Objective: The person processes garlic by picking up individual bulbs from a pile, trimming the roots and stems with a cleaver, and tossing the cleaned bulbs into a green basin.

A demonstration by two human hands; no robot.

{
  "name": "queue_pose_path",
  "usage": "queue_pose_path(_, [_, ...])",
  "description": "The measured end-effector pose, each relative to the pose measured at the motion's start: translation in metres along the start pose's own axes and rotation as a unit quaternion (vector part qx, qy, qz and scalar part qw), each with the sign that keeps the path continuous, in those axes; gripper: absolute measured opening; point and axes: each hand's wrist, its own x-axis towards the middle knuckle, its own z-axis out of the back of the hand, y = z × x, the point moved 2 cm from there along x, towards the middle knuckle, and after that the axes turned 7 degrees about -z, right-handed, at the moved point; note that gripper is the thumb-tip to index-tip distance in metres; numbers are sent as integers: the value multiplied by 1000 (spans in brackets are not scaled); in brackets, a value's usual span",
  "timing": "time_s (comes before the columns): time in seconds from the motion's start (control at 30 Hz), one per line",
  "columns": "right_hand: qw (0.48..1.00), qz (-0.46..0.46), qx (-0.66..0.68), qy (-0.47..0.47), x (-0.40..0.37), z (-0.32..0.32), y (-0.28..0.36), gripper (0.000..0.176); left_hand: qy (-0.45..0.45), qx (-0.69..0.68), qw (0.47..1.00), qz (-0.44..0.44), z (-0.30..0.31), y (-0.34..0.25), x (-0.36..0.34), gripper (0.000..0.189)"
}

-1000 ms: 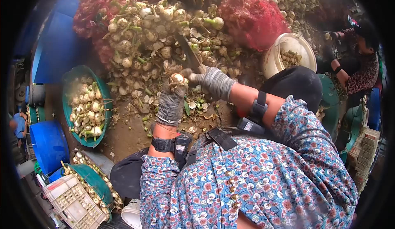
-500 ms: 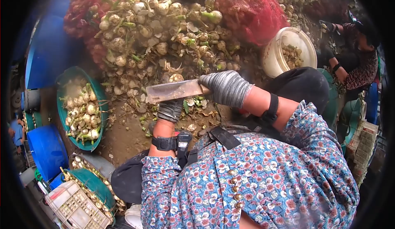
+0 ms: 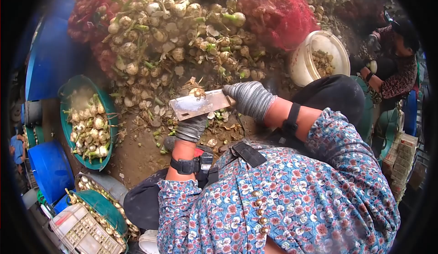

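Note:
My right hand [image 3: 251,100], in a grey striped glove, is closed around the handle of a broad-bladed cleaver [image 3: 194,107]. Its wide blade lies across in front of my left hand [image 3: 190,128], which wears a similar glove, and hides those fingers. A garlic bulb [image 3: 197,92] with roots shows at the blade's far edge, in line with my left hand and apparently held by it. Beyond both hands spreads a large heap of garlic bulbs [image 3: 175,30]. Trimmed stem pieces [image 3: 221,116] litter the ground close to the blade.
At left stands a green basin [image 3: 66,112] of trimmed garlic, near a blue tub [image 3: 50,169] and a pale plastic crate [image 3: 84,231]. A white bucket [image 3: 299,64] and a red mesh sack [image 3: 278,14] stand ahead right. Another person [image 3: 399,71] sits at far right.
The cleaver blade has turned, its face now brighter, and shifted slightly right. My left hand and the garlic bulb have moved slightly towards me. The other person's arm has also moved.

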Motion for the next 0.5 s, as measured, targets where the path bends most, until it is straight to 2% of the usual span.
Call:
queue_pose_path(0.07, [1000,15,-8,0,3,-5,-7,36,-40,-50,998,-10,0,-4,-2,51])
queue_pose_path(0.13, [1000,15,-15,1,5,-7,-11,40,-146,-81,985,-49,-4,-8,0,48])
queue_pose_path(0.23, [999,23,-27,-2,5,-6,-12,39,-145,-63,984,-79,-5,-8,-1,45])
queue_pose_path(0.27, [999,25,-26,-5,4,-3,-10,36,-213,-16,970,-118,-11,-5,-1,45])
queue_pose_path(0.3, [999,-25,-15,-17,6,-5,-16,34,-224,-340,913,-32,-8,-3,-3,43])
queue_pose_path(0.33, [997,-75,-5,-29,12,-13,-29,32,-209,-625,750,58,-3,-7,-6,42])
queue_pose_path(0.37, [991,-126,6,-42,19,-21,-47,30,-170,-838,500,140,3,-14,-8,41])
queue_pose_path(0.4, [973,-220,14,76,32,-27,-95,29,-144,-921,317,173,24,-25,-9,39])
queue_pose_path(0.43, [964,-253,36,71,20,-7,-90,32,-181,-809,547,118,37,-25,-12,41])
queue_pose_path(0.47, [970,-243,13,23,22,-2,-77,33,-232,-630,734,100,50,-24,-17,50])
queue_pose_path(0.5, [974,-223,-20,-23,20,4,-64,33,-245,-555,790,85,50,-21,-17,54])
